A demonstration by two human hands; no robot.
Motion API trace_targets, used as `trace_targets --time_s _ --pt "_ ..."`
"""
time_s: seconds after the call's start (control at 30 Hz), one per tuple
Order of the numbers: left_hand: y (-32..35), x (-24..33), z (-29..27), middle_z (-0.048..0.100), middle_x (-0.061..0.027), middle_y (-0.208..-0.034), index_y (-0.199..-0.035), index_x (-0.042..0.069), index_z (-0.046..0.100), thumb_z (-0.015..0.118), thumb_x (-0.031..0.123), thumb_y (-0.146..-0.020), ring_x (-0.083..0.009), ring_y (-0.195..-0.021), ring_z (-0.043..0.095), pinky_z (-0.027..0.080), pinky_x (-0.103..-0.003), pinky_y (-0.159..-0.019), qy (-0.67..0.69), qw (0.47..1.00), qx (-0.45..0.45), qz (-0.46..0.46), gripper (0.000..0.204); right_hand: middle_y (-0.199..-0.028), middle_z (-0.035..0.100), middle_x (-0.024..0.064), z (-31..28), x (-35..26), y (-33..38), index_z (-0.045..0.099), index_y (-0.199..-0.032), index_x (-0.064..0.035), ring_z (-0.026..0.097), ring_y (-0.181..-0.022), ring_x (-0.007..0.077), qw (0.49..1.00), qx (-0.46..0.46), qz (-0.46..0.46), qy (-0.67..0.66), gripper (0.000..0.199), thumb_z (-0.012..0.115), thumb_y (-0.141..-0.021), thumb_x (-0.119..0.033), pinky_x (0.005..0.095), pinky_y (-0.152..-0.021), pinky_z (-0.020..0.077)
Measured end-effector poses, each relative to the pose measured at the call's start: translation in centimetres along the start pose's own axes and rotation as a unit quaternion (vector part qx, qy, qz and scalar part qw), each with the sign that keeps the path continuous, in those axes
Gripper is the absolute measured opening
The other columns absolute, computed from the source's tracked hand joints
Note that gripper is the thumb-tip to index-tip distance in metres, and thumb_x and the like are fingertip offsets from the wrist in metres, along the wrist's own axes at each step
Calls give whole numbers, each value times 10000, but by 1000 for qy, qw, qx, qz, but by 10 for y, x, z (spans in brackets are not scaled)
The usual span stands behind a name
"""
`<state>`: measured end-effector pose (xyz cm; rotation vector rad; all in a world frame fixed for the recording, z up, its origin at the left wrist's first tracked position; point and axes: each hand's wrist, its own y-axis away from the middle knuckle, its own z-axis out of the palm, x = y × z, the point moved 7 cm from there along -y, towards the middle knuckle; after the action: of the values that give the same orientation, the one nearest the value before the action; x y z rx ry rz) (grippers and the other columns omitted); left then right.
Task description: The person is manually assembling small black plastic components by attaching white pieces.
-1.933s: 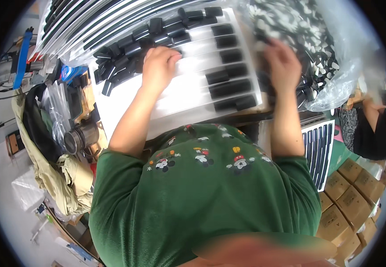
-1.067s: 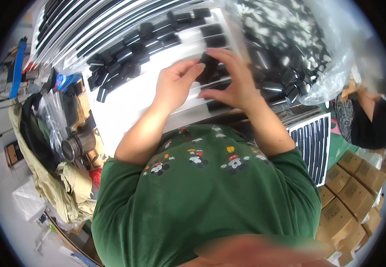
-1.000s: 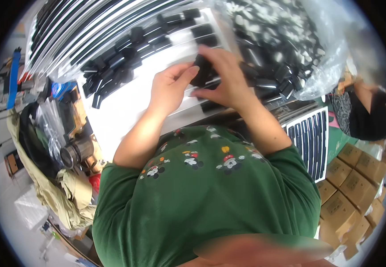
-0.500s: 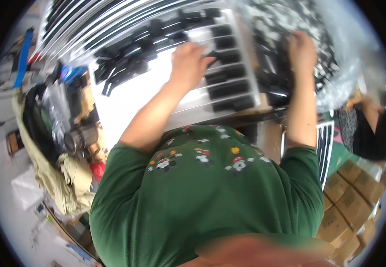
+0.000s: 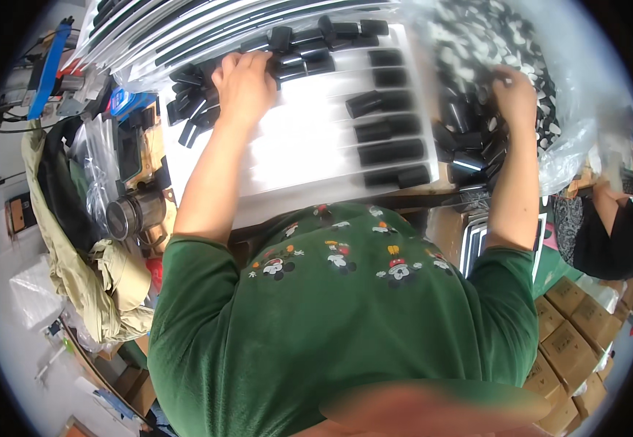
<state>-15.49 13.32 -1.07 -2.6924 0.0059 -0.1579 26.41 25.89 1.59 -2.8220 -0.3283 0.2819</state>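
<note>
My left hand (image 5: pixel 246 89) lies palm down over a loose heap of short black tubes (image 5: pixel 198 109) at the left of a white ribbed tray (image 5: pixel 280 146). Its fingers are bent but slightly apart, and the tips are partly lost among the tubes. More black tubes (image 5: pixel 393 151) lie in the tray's slots along its right side, and others (image 5: pixel 305 62) are scattered along the far side. To the right, my right hand (image 5: pixel 514 100) is over a pile of small black and white pieces (image 5: pixel 469 44). Its fingers are curled together; what they hold is hidden.
Behind the tray stands a stack of similar ribbed trays (image 5: pixel 185 29). Clear plastic sheeting (image 5: pixel 568 160) borders the pile at right. A glass jar (image 5: pixel 130 216) and cloth (image 5: pixel 123 277) are at left; cardboard boxes (image 5: pixel 571 349) are stacked at lower right. Another person's leg (image 5: pixel 608 211) shows at far right.
My left hand has moved left, from beside the slotted tubes to the loose heap. My right hand has shifted slightly right and nearer, staying over the pile.
</note>
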Motion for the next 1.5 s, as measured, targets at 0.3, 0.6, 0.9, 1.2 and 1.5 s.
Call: trace_targets --time_s 0.3,0.6,0.9,1.2,1.5 --pt "-6 0 4 608 -39 -1065 -1098 134 620 610 158 -788 -246 -1037 512 297 -422 -926 -25 999 -18 38 311 -1019 643 75 4 -59 58 619 -1082 22 594 -889 111 801 82 137 -577 273 645 -813 -21 211 -799 455" --pt "30 102 -3 645 -66 -989 -1094 -14 570 643 63 -831 -107 -878 598 464 -234 -796 546 819 -141 -104 284 -1023 598 56 -11 -164 77 633 -1064 -17 566 -888 89 740 95 -44 -664 251 626 -817 29 187 -740 465" --pt "54 139 9 636 -90 -953 -1042 -19 576 596 82 -866 -153 -841 618 495 -271 -753 777 503 -265 -270 204 -1190 541 116 -33 -187 99 561 -1175 -76 544 -1076 269 854 -2 -177 -489 571 772 -647 -135 327 -864 460" --pt "58 151 31 632 -91 -957 -1066 -23 571 577 124 -884 -172 -858 624 501 -276 -739 807 436 -244 -316 234 -1095 584 95 -10 -176 107 551 -1147 -120 521 -1050 310 918 -12 -97 -384 648 805 -554 -181 377 -910 406" --pt "-12 91 41 566 -138 -1068 -966 80 654 679 143 -757 -312 -982 542 437 -398 -841 186 980 -60 38 219 -916 627 185 41 -3 52 658 -866 -55 588 -875 355 996 -30 68 51 303 452 -890 -277 435 -780 464"
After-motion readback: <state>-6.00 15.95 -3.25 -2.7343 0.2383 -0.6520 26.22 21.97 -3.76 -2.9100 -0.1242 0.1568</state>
